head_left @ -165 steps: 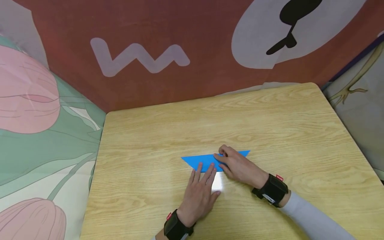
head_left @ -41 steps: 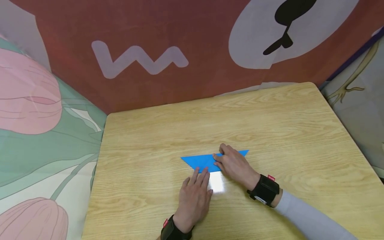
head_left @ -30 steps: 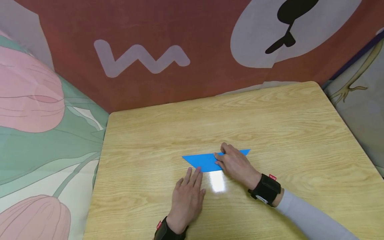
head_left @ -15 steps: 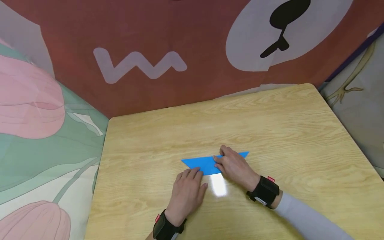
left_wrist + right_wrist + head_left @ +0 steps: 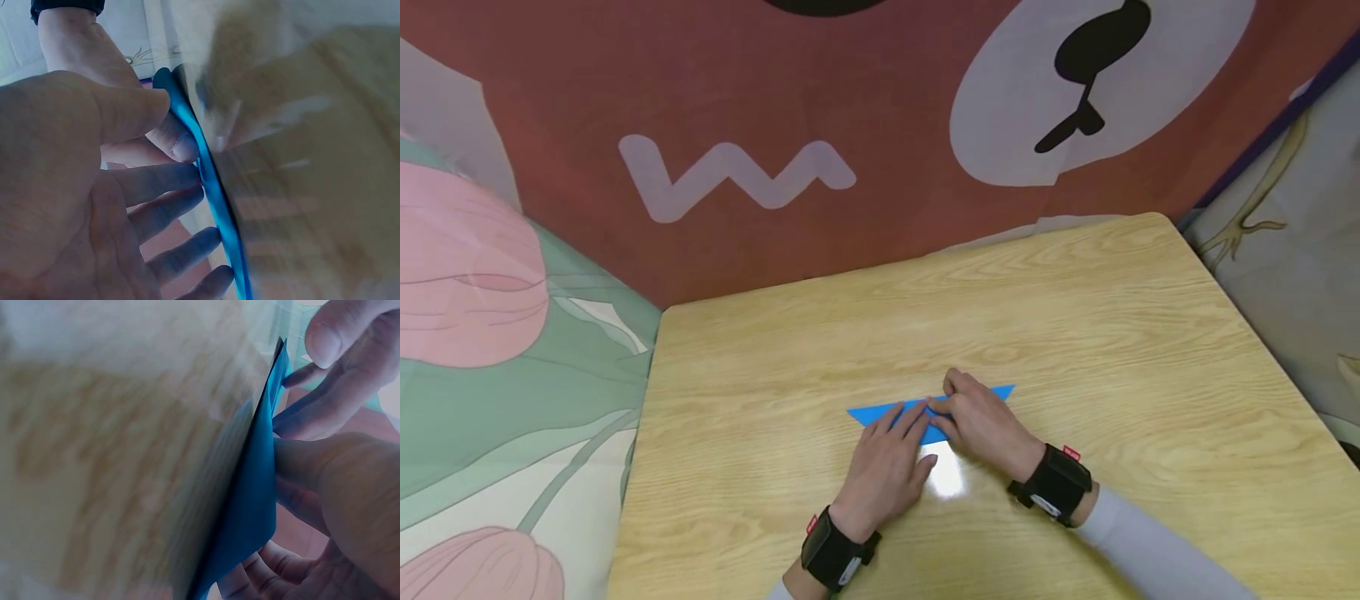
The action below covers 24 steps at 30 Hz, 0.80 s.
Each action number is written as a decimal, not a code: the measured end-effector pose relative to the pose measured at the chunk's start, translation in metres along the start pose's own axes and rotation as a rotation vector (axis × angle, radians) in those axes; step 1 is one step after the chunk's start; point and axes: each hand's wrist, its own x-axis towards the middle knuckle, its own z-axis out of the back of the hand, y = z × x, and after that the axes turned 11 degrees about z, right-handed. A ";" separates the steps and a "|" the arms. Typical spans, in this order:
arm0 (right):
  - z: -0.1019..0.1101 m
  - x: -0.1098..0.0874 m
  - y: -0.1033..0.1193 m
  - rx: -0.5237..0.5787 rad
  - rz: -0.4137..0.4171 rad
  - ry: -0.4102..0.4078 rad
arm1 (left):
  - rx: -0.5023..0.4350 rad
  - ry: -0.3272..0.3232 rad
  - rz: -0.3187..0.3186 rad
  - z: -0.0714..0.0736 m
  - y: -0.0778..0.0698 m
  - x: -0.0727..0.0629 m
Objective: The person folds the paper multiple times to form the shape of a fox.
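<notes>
Blue paper (image 5: 934,435) lay on the table (image 5: 760,358), long axis approx 9-to-3 o'clock, at 1 o'clock from your L hand (image 5: 883,472), fingers straight, touching; your R hand (image 5: 988,423) touched too, couldn't tell if pinching.

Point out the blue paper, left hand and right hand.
Blue paper (image 5: 252,501): right wrist view, on its flat face.
Left hand (image 5: 883,467): head view, on its back.
Right hand (image 5: 990,426): head view, on its back.

The folded paper (image 5: 933,436) is laid on the table (image 5: 775,350), overlapped from seven o'clock by the left hand (image 5: 883,471) and from four by the right hand (image 5: 991,423); behind, the backdrop (image 5: 775,83) is placed at twelve.
</notes>
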 end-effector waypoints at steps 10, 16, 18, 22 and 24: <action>0.001 0.000 -0.002 0.067 -0.027 0.030 | 0.069 0.021 0.008 -0.002 0.001 -0.001; 0.002 -0.003 0.002 0.073 0.043 0.009 | 0.093 0.018 0.008 -0.004 0.001 -0.002; 0.002 -0.004 0.004 0.052 0.065 0.008 | 0.104 0.018 0.009 -0.005 0.001 -0.003; 0.003 -0.005 0.011 0.004 0.069 0.019 | 0.128 0.038 0.015 -0.006 0.001 -0.003; 0.004 -0.006 0.014 -0.006 0.062 0.028 | 0.133 0.051 0.017 -0.005 0.001 -0.003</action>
